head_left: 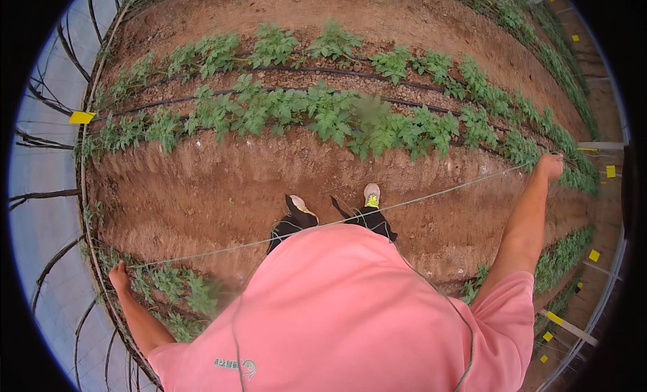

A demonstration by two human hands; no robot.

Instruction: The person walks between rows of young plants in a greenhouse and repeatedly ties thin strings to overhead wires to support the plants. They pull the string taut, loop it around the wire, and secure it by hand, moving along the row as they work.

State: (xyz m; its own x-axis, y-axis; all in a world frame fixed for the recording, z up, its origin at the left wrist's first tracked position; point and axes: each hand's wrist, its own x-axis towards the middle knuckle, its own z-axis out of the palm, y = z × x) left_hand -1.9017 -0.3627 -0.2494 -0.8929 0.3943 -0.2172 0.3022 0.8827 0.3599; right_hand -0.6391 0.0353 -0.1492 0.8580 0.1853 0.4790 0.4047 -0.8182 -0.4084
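A thin pale green string (431, 198) runs slantwise across in front of my body, stretched between my widely spread arms. Its left end reaches my left hand (119, 277), which is closed beside low green plants (167, 281). My right hand (550, 166) is closed at the string's other end, out to the right and farther forward, over the end of a row of leafy plants (330, 111). More loose green string (467, 331) lies draped over my pink shirt (350, 304), with some tangled near my legs. The fingers of both hands show only small.
Black drip lines (350, 73) run along the planted rows. My shoes (371, 194) stand on a bare soil path (182, 197) between beds. A film wall with dark branches (50, 197) closes the left side. Yellow cards (82, 117) hang at both sides; posts (569, 328) stand right.
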